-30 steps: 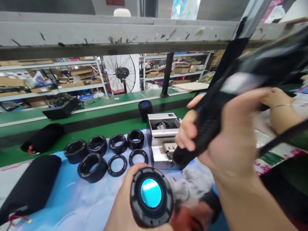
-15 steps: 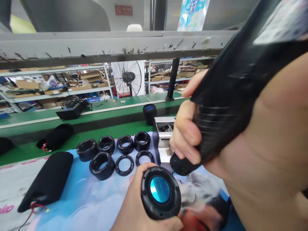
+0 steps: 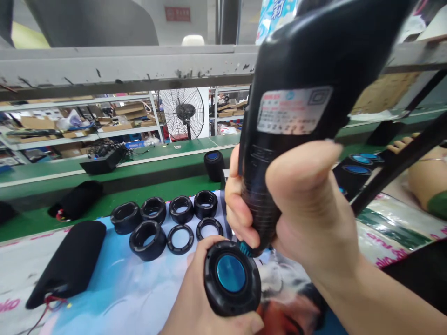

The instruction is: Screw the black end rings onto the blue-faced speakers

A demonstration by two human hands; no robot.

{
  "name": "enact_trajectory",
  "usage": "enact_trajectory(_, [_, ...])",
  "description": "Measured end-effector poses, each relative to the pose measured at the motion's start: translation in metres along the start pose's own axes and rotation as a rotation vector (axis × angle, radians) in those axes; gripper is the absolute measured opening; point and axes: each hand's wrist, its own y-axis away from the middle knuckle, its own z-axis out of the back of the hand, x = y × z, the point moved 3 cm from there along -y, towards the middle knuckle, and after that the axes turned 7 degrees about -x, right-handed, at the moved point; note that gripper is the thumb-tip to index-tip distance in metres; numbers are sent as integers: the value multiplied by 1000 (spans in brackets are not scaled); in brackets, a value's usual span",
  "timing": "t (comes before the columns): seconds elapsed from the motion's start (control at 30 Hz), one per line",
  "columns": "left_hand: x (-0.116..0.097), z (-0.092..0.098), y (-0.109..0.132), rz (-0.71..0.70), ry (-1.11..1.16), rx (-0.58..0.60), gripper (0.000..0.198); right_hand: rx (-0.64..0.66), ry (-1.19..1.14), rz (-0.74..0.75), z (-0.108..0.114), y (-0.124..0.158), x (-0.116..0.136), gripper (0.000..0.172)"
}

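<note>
Electric screwdriver (image 3: 282, 121) swung upright since earlier frame, label now facing us, tip down just beside rim of round black speaker unit (image 3: 232, 279) with blue centre. Right hand (image 3: 310, 209) had fingers wrapped tight round grip; left hand (image 3: 190, 293) cupped speaker above printed mat (image 3: 104, 298), fingers closed round its back. Our worry: tip skidding off rim and scratching blue face if either grip slipped. Black rings (image 3: 180, 238) sat in rows nearby, unmoved.

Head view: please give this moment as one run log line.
left hand: holds round black speaker with blue centre | right hand: grips black electric screwdriver, tip at speaker | nearby: black rings on printed mat
</note>
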Motion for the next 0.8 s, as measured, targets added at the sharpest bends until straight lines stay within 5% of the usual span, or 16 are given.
enact_trajectory(0.13, [3,2,0,7,70,50,91,30,-4,28,7,4,10,57])
enact_trajectory(0.27, [3,4,1,50,103,-34,111,-305,11,264,40,4,13,57])
enact_trajectory(0.37, [3,2,2,61,160,-43,104,-415,71,291,67,0,-11,60])
enact_trajectory(0.57, [7,1,-1,103,226,3,103,-451,122,247,92,-5,-57,56])
enact_trajectory(0.8, [-1,-3,0,158,221,12,95,-417,71,117,87,-2,-44,61])
